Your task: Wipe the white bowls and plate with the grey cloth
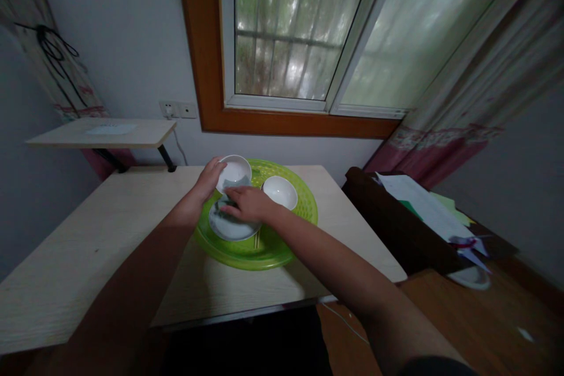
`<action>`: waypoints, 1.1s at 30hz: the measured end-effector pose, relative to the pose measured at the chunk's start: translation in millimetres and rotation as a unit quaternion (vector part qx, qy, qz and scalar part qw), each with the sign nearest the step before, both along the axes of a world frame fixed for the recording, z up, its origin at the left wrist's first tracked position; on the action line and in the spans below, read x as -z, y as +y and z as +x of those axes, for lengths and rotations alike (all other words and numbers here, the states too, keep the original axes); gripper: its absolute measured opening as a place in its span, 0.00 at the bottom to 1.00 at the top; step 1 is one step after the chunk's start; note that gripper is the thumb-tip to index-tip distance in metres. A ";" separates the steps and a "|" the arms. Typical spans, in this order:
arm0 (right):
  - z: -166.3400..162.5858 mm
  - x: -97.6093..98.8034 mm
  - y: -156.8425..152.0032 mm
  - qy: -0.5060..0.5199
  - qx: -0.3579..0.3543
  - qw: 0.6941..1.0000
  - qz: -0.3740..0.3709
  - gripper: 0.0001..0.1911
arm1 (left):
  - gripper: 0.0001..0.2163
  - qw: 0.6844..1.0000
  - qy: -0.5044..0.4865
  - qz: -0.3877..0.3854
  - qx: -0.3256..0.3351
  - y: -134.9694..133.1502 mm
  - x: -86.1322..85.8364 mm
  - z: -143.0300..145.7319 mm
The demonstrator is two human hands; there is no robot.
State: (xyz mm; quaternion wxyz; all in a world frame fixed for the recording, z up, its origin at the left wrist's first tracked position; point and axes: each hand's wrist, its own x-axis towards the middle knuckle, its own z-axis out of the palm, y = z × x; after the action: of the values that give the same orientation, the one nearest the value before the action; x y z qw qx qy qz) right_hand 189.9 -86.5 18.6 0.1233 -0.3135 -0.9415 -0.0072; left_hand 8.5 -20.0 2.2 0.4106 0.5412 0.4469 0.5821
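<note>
A round green plastic tray (268, 258) sits on the table, holding a white bowl (233, 165) at the back left, a second white bowl (282, 191) to the right and a white plate (231, 229) in front. My left hand (210, 179) grips the left rim of the back-left bowl, which tilts slightly toward me. Above the plate, at that bowl's near edge, my right hand (249, 204) presses a grey-green cloth (224, 202); its fingers partly cover the cloth. Light-coloured chopsticks (257, 239) lie on the tray beside the plate, partly hidden by my right hand.
The pale wooden table (88, 235) carries a small raised shelf (101, 132) at the back left. Behind stand the wall and a window (286, 41). To the right, a dark brown piece of furniture (388, 223) holds papers (423, 205).
</note>
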 end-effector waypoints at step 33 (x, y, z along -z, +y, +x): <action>11.7 -8.9 11.8 -0.122 0.025 0.986 0.111 0.12 | 0.14 0.994 -0.069 -0.073 0.050 -9.2 -3.6 7.3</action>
State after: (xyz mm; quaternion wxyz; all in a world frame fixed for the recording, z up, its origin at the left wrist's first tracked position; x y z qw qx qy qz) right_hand 201.6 -74.7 27.5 0.0417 -0.3182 -0.9347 -0.1526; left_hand 15.8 -29.1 5.9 0.5074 0.4900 0.4312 0.5625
